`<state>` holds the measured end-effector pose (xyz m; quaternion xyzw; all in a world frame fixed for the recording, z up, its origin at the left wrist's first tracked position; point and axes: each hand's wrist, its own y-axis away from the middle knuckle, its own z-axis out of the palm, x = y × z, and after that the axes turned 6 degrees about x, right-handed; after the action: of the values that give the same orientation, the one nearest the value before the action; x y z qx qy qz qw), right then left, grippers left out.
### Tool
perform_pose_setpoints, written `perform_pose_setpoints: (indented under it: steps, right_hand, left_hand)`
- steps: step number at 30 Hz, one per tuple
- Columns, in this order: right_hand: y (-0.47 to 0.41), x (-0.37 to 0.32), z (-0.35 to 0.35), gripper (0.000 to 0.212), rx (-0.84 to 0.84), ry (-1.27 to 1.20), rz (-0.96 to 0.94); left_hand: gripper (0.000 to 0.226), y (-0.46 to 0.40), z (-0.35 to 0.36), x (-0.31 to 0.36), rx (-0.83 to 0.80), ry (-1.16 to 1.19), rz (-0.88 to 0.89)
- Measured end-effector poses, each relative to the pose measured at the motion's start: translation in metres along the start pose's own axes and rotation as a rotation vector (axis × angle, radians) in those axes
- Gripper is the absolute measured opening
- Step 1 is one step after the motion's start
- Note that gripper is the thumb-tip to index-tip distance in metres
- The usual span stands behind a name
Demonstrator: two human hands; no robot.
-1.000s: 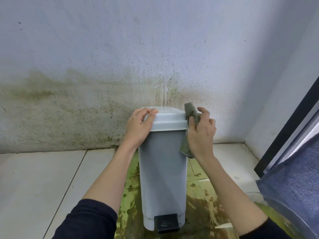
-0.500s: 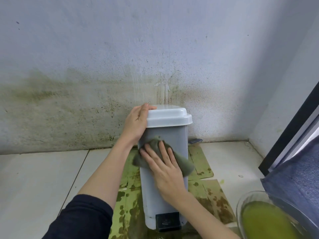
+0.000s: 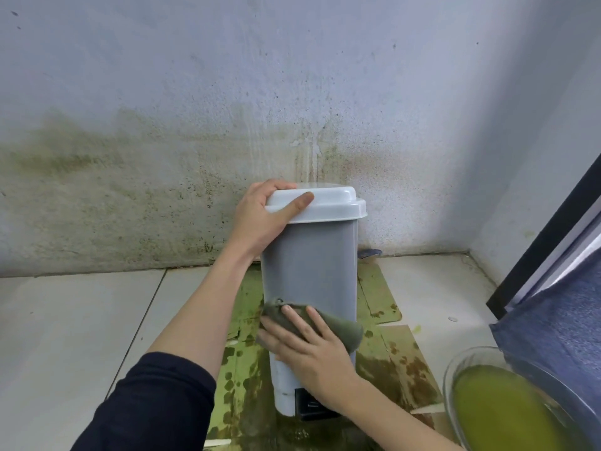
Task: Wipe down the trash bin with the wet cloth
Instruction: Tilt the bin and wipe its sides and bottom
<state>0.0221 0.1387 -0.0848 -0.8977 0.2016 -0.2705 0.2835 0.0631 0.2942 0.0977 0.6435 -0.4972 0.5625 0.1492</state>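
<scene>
Head view: a corner of pale floor tiles below a stained wall.
Wall point(image 3: 162, 125): rough plaster, speckled, green-brown blotches low down.
Floor point(image 3: 65, 320): smooth glossy tiles; flattened cardboard point(image 3: 377, 297) with green stains lies under the bin.
Trash bin point(image 3: 312, 262): tall grey plastic box with rounded corners, matte, upright near the wall corner; lighter cap-shaped lid point(image 3: 328, 206); black pedal point(image 3: 305, 405) at its foot.
Bowl point(image 3: 455, 369): clear glass, at the floor's right edge, holding cloudy yellow-green liquid.
Left hand point(image 3: 260, 219): fingers curled over the lid's left corner, gripping it.
Right hand point(image 3: 309, 346): fingers extended flat, pressing the cloth to the bin's lower front.
Cloth point(image 3: 344, 330): grey-green, limp, crumpled.
</scene>
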Motion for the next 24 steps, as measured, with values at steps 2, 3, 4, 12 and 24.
perform_pose_setpoints:
  steps: [2, 3, 4, 12, 24]
  right_hand:
    - [-0.004, 0.013, -0.009, 0.058, -0.010, 0.025, -0.044]
    - [-0.016, 0.023, -0.014, 0.061, 0.009, 0.031, -0.016]
    - [-0.032, 0.034, -0.020, 0.064, 0.050, 0.035, 0.051]
    - [-0.019, -0.001, -0.007, 0.051, 0.032, -0.133, 0.149]
    - [0.028, 0.007, -0.007, 0.054, 0.070, -0.334, 0.441]
  left_hand:
    - [0.028, 0.002, 0.002, -0.001, 0.022, 0.011, -0.001]
    - [0.027, 0.002, 0.003, -0.001, 0.035, 0.021, -0.003]
    - [0.025, 0.002, 0.003, -0.001, 0.047, 0.034, -0.003]
    - [0.021, 0.002, 0.001, -0.001, 0.061, 0.097, -0.029]
    - [0.018, -0.001, 0.004, -0.001, 0.016, 0.146, -0.088]
